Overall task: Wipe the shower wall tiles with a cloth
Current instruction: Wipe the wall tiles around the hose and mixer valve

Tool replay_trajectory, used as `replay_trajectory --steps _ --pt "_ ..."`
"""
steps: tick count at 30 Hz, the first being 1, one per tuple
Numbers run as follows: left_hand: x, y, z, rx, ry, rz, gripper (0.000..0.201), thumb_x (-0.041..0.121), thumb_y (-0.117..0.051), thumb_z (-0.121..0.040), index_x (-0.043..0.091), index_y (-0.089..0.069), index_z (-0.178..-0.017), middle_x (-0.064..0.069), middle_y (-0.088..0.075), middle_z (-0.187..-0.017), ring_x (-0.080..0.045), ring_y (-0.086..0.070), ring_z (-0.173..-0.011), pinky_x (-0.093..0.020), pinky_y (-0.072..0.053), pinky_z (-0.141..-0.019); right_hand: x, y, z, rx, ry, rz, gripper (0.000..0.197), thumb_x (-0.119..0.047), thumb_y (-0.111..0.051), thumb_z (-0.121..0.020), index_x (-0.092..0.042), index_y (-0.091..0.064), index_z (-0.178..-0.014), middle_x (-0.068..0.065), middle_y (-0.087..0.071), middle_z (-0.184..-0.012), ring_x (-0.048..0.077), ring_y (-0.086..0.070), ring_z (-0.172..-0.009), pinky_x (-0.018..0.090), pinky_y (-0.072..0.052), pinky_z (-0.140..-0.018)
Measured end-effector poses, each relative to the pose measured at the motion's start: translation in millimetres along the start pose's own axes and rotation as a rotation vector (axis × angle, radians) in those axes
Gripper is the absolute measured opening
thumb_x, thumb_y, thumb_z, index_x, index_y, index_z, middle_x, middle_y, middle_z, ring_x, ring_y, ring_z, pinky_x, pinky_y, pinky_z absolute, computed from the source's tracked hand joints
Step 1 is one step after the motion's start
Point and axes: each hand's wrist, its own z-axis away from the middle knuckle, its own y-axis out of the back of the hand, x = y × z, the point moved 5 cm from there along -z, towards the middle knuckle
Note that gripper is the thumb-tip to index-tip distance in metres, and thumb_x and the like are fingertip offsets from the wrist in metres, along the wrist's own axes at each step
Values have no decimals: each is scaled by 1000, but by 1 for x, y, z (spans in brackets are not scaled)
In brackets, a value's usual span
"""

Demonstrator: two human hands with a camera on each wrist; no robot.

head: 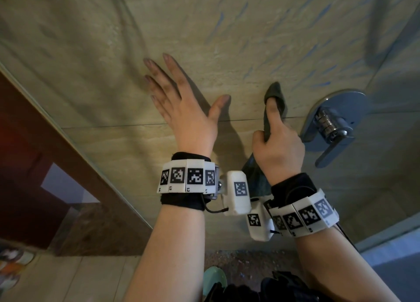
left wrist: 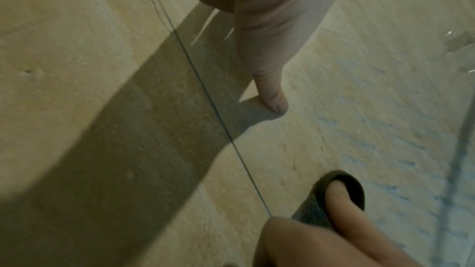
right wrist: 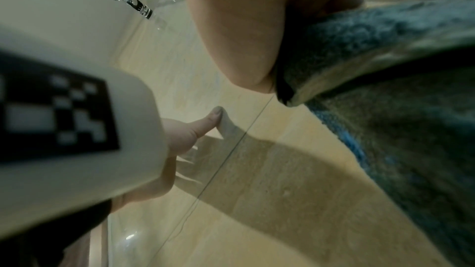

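Note:
The shower wall is beige stone tile [head: 227,40] with a thin grout line [head: 141,125]. My left hand [head: 181,101] lies flat against the tile, fingers spread and straight; its thumb tip [left wrist: 276,103] touches the wall. My right hand [head: 278,140] grips a dark grey-green cloth [head: 276,95], the index finger stretched out inside a fold of it and pressing it to the tile. The rest of the cloth [right wrist: 385,88] hangs down past my wrist. In the left wrist view the cloth [left wrist: 352,188] wraps that fingertip just right of the grout line [left wrist: 205,92].
A chrome mixer valve [head: 334,122] with a lever handle [head: 331,154] sits right of my right hand. Bluish wet streaks [head: 284,51] mark the tile above. A glass panel edge [head: 68,133] runs diagonally at left, with a brown door behind. A shower hose fitting [right wrist: 133,1] shows above.

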Motion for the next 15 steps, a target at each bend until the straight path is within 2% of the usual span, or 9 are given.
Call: replay_trajectory --steps 5,7,11,15 --pt "1 0 0 -13 6 12 118 67 -64 -77 -1 -2 -152 -30 8 -156 -44 8 -145 -51 3 -117 1 2 2 23 -54 -16 71 -21 -47 -91 -23 -10 -152 6 -47 -85 33 -55 -80 32 -32 -64" --pt "0 0 0 -19 10 3 118 67 -63 -77 0 -1 -152 -30 9 -157 -44 9 -145 -51 3 -117 -3 -4 4 -5 -40 -37 72 -21 -48 -91 -21 -9 -152 5 -49 -85 31 -56 -80 31 -35 -65" --pt "0 -1 0 -25 18 -21 118 68 -62 -77 0 -1 -152 -29 9 -157 -44 8 -145 -52 1 -117 -8 -8 5 -20 -12 -70 71 -20 -50 -90 -20 -14 -151 13 -61 -94 32 -58 -83 32 -37 -66" --pt "0 0 0 -42 28 -25 118 68 -61 -77 1 1 -152 -27 11 -157 -42 10 -145 -50 4 -117 -10 2 -1 52 36 -90 69 -18 -51 -89 -21 -20 -151 18 -60 -87 38 -58 -79 35 -37 -62"
